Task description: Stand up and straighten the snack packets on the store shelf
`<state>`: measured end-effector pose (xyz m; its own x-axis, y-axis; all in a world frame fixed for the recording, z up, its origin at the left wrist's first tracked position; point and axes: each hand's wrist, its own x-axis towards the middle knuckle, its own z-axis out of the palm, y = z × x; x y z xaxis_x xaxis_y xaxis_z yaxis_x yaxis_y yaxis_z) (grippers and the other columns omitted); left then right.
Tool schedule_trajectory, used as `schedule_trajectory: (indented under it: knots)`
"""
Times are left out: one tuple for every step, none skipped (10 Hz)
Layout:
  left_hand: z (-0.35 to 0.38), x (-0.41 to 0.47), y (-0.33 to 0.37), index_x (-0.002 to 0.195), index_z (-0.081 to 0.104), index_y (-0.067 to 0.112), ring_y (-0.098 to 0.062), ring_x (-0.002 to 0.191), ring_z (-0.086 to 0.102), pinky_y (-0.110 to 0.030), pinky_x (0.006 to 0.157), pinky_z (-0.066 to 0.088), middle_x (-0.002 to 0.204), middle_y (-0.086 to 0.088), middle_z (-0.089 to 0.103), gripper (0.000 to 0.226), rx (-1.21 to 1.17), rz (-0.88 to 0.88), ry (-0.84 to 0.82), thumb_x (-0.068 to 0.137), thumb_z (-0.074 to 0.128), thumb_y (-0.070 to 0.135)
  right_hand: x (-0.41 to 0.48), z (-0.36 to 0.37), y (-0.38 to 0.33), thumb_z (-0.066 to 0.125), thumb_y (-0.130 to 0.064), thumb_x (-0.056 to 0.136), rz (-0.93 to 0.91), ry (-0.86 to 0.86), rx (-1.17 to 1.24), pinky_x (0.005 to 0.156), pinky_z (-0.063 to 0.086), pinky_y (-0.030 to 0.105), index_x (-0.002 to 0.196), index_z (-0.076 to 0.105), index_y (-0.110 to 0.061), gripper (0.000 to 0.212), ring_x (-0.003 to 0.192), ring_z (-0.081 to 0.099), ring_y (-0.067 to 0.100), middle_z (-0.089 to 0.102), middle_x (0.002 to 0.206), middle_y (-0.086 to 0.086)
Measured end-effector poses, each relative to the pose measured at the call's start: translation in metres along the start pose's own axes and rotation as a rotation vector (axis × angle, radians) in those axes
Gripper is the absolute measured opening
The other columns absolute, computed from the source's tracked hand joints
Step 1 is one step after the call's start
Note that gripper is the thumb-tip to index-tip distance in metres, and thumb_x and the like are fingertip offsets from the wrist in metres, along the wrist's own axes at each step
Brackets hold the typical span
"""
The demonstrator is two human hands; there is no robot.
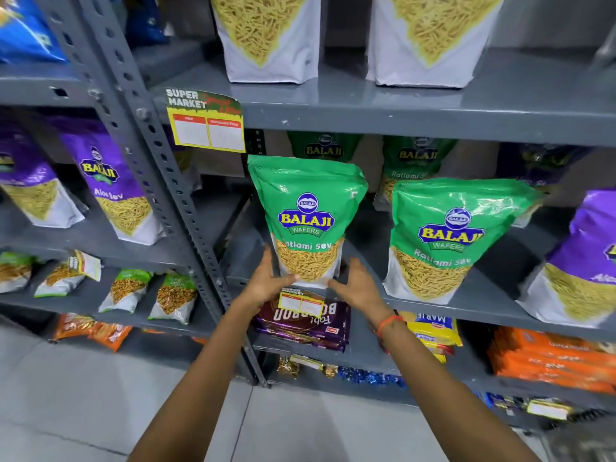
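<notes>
A green Balaji Ratlami Sev packet (306, 215) stands upright at the front of the grey middle shelf (493, 310). My left hand (268, 283) presses its lower left corner and my right hand (355, 283) cups its lower right corner, so both hold the packet at its base. A second green packet (443, 238) stands to the right, leaning a little. A purple packet (580, 261) leans at the far right. Two more green packets (416, 161) stand behind in the shadow.
White sev packets (270, 38) stand on the shelf above. A yellow price tag (206, 123) hangs from that shelf's edge. Purple Aloo Sev packets (110, 188) fill the left rack. Biscuit packs (306, 323) and orange packets (546, 358) lie on lower shelves. A slotted upright post (173, 195) divides the racks.
</notes>
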<state>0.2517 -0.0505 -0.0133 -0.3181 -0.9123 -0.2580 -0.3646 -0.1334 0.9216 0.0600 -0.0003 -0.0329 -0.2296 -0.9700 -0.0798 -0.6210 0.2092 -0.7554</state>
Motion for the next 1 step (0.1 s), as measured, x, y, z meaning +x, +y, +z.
schedule_trajectory:
  knots:
    - [0.0253,-0.0200,0.0343,0.139,0.019,0.000,-0.033,0.132,0.042,-0.038,0.106,0.037,0.143,-0.019,0.042,0.075,0.195,-0.051,0.124,0.082,0.065,0.012,-0.0131,-0.0346,-0.0150,0.057,-0.026,0.087,-0.032,-0.021,-0.192,0.093,0.042,0.043,0.125,0.040,0.003,0.051,0.121,0.047,0.040,0.051,0.130,0.027]
